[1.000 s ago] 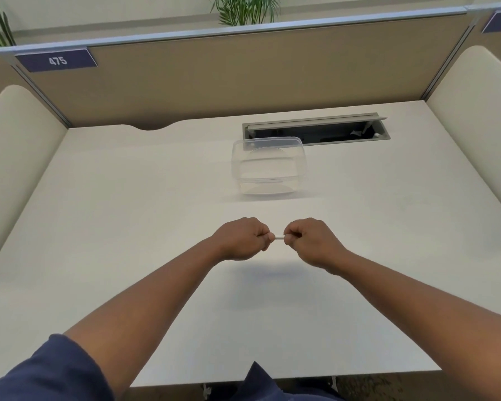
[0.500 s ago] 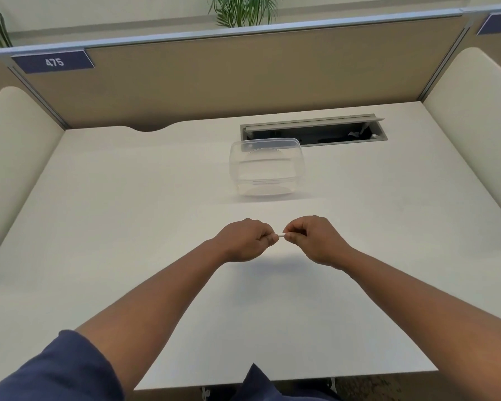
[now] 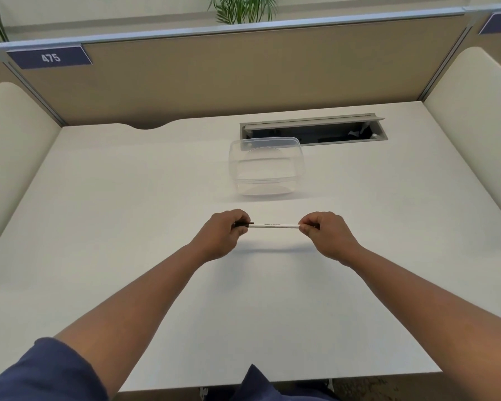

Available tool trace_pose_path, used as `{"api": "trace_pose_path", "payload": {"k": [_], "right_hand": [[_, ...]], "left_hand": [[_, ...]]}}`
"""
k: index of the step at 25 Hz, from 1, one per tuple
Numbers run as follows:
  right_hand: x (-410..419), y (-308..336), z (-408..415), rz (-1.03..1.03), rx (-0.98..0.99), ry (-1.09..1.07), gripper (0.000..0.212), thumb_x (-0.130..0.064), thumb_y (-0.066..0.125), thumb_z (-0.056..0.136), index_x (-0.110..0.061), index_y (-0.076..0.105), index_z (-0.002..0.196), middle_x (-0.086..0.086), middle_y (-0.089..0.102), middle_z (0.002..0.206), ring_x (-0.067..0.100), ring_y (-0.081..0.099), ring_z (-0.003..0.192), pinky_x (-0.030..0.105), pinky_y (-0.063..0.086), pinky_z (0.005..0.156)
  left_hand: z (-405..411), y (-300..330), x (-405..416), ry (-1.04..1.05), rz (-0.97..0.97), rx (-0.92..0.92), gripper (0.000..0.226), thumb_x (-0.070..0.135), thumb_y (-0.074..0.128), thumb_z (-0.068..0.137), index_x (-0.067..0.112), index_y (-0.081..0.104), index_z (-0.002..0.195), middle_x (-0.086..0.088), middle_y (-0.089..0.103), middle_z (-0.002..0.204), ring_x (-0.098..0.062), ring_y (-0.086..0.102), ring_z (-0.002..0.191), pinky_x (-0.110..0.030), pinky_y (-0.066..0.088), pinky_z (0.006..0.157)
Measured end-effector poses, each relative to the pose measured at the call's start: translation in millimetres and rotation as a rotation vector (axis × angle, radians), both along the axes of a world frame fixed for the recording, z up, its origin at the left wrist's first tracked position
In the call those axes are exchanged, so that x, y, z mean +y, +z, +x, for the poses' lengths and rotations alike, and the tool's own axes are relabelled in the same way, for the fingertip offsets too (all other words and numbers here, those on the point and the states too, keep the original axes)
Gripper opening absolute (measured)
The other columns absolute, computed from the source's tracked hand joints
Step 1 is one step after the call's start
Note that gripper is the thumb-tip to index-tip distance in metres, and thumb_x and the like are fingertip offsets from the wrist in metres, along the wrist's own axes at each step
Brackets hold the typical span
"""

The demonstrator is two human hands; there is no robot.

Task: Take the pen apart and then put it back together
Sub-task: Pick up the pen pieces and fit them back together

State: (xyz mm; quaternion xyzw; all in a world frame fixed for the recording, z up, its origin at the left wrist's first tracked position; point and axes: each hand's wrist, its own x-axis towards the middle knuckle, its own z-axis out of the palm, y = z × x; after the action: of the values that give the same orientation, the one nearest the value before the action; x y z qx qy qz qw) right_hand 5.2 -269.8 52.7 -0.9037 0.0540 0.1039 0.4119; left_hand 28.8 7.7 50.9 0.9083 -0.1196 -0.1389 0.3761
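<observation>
At frame centre, both forearms reach forward above the white desk (image 3: pixel 128 198). The left hand (image 3: pixel 222 237) pinches the black end of the pen (image 3: pixel 275 226), the right hand (image 3: pixel 329 237) its white end, holding it level between them.

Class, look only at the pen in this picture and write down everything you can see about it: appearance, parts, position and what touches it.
The pen is slim, with a white barrel that looks like plastic and bears a line of small dark print, too small to read. At its left end is a black part. It lies about level, held above the white desk, where its shadow falls. The left hand pinches the black end and the right hand pinches the white end. Both tips are hidden by fingers. Nothing else touches it.
</observation>
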Motion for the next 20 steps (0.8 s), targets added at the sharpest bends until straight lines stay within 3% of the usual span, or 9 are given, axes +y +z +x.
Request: {"api": "trace_pose_path", "payload": {"k": [5, 8, 12, 20], "right_hand": [[0.0, -13.7, 0.7, -0.094, -0.103, 0.107, 0.010, -0.010, 0.066, 0.093, -0.014, 0.075, 0.091, -0.001, 0.063, 0.083, 0.019, 0.058, 0.080, 0.029, 0.046, 0.070], [-0.4, -26.5, 0.8, -0.124, -0.132, 0.157, 0.014, -0.008, 0.065, 0.092, -0.012, 0.074, 0.103, 0.000, 0.064, 0.090, 0.021, 0.059, 0.088, 0.034, 0.047, 0.080], [0.6, -43.0, 7.4, -0.166, -0.138, 0.188, 0.012, -0.007, 0.063, 0.093, -0.010, 0.073, 0.099, 0.004, 0.064, 0.092, 0.024, 0.059, 0.088, 0.037, 0.048, 0.080], [2.0, -64.2, 23.6, -0.248, -0.106, 0.226, 0.013, -0.008, 0.061, 0.094, -0.009, 0.073, 0.098, 0.009, 0.064, 0.093, 0.029, 0.057, 0.089, 0.043, 0.049, 0.076]], "left_hand": [[-3.7, -24.1, -2.8, 0.054, -0.010, -0.035, 0.016, 0.007, 0.064, 0.094, 0.020, 0.072, 0.101, 0.011, 0.065, 0.091, -0.005, 0.059, 0.083, -0.022, 0.043, 0.075], [-2.2, -37.8, -4.4, 0.054, 0.018, -0.065, 0.018, 0.006, 0.063, 0.094, 0.017, 0.074, 0.103, 0.006, 0.060, 0.095, -0.013, 0.057, 0.088, -0.026, 0.044, 0.079], [0.3, -51.1, -4.0, 0.038, 0.066, -0.064, 0.019, 0.005, 0.062, 0.093, 0.017, 0.074, 0.102, 0.004, 0.059, 0.095, -0.018, 0.057, 0.091, -0.034, 0.049, 0.082], [7.0, -66.7, -11.1, 0.033, 0.123, -0.095, 0.028, 0.000, 0.057, 0.095, 0.011, 0.076, 0.112, -0.004, 0.062, 0.097, -0.025, 0.058, 0.094, -0.036, 0.050, 0.080]]}}
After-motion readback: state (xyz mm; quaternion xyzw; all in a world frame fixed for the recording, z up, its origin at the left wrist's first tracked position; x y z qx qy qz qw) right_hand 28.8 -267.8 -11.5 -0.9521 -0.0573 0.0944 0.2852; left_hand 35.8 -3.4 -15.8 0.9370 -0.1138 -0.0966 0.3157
